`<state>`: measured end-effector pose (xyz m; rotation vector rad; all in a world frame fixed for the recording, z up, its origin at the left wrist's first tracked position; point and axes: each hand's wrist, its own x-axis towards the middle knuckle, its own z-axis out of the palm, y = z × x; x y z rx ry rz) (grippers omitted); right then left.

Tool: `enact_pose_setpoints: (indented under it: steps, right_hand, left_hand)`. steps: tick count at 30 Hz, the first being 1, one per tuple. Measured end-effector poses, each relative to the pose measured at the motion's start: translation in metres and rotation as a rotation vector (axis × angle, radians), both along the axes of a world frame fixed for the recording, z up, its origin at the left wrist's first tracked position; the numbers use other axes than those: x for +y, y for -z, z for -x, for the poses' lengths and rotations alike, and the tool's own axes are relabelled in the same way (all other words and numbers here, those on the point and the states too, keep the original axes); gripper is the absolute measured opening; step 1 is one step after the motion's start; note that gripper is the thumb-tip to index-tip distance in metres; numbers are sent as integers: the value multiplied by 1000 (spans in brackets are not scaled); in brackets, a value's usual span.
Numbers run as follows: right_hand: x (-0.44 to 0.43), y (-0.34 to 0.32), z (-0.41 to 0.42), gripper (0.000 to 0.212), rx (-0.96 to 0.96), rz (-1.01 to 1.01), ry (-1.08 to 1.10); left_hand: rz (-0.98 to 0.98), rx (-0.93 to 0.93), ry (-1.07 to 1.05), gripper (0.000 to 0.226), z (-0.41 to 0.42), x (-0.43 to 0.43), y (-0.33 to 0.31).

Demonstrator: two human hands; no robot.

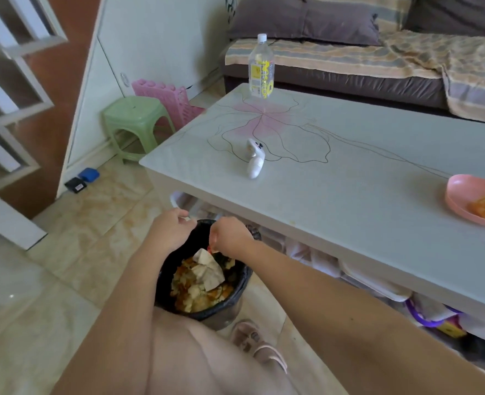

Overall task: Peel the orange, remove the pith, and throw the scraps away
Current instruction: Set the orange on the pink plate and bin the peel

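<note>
Left hand [169, 230] and right hand [229, 234], grips unclear, are held over the lower-centre bin [239, 283] of scraps [195, 297]; disposal is judged underway, release needed.

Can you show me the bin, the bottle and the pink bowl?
bin [229, 305]: head view, front rim.
bottle [261, 72]: head view, yellow label.
pink bowl [463, 189]: head view, bare left wall.
</note>
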<state>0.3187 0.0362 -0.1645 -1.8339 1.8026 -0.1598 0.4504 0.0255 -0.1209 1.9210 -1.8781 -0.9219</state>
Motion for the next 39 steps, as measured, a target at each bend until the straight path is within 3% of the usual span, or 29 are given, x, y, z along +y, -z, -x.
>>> enact_pose_setpoints:
  steps: [5, 9, 13, 19, 28, 35, 39]
  right_hand:
    - [1, 2, -3, 35, -9, -11, -6]
    - [3, 1, -2, 11, -54, -6, 33]
    - [6, -1, 1, 26, -122, 7, 92]
    - [16, -21, 24, 23, -137, 63, 85]
    - [82, -109, 180, 12, -173, 234, 319]
    - [167, -141, 316, 3, -173, 365, 611]
    - [213, -141, 379, 18, -168, 445, 776]
  left_hand:
    - [4, -16, 28, 40, 3, 0, -1]
    - [24, -15, 25, 42, 8, 3, -6]
    - [30, -16, 29, 41, 11, 4, -8]
    - [50, -4, 57, 40, 18, 7, -13]
    - [248, 304, 264, 27, 112, 45, -54]
    - [308, 366, 542, 21, 241, 79, -85]
    - [299, 343, 703, 19, 311, 98, -95]
